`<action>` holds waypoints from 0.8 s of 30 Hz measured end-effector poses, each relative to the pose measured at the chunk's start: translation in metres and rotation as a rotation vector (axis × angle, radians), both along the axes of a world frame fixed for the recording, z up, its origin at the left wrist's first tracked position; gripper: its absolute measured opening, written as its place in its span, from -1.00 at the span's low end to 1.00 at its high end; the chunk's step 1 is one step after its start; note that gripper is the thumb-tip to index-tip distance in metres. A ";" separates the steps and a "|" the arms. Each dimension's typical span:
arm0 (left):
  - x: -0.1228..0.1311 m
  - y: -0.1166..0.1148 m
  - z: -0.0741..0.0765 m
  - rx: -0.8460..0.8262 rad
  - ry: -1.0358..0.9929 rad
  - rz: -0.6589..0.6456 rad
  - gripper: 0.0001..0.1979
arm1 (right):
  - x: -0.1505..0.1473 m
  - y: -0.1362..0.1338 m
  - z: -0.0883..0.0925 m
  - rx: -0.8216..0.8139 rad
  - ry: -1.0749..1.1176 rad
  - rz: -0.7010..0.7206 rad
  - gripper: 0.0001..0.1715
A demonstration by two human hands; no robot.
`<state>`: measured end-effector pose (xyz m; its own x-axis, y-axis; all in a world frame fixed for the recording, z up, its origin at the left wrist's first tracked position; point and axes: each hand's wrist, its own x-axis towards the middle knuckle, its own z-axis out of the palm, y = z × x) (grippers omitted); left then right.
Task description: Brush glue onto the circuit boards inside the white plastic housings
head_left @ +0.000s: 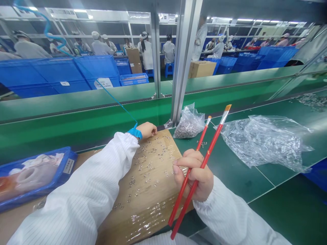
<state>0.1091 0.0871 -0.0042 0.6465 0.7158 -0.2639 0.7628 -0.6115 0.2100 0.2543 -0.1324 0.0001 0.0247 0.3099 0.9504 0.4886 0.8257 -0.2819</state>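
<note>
My right hand (195,173) is closed around two red-handled brushes (204,160), which point up and to the right with their bristle tips above the green table. My left hand (146,130) is curled into a loose fist at the far edge of a tape-covered cardboard sheet (150,194); a blue wrist strap (135,132) with a coiled cord sits on that wrist. Several tiny metal parts (150,156) lie scattered over the cardboard between both hands. What the left fingers hold, if anything, is hidden.
A small plastic bag of metal parts (188,123) stands by the metal post (182,61). A large crumpled clear bag (263,139) lies to the right. A blue tray (35,175) sits at left. Green conveyor, blue crates and several workers fill the background.
</note>
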 end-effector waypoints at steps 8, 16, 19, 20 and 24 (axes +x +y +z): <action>0.030 -0.015 0.002 0.138 0.024 -0.111 -0.85 | -0.001 0.001 -0.001 0.001 -0.006 -0.013 -0.60; 0.034 -0.020 -0.008 0.198 0.077 -0.183 -0.88 | -0.001 0.000 -0.001 -0.005 0.004 -0.002 -0.60; 0.031 -0.023 -0.007 0.250 0.089 -0.187 -0.82 | 0.000 0.000 0.000 -0.005 -0.020 0.000 -0.60; 0.030 -0.025 -0.007 0.268 0.088 -0.197 -0.79 | 0.000 0.000 0.000 -0.005 -0.026 -0.003 -0.60; 0.033 -0.033 -0.009 0.292 0.083 -0.260 -0.76 | 0.000 0.001 0.000 -0.009 -0.018 -0.022 -0.60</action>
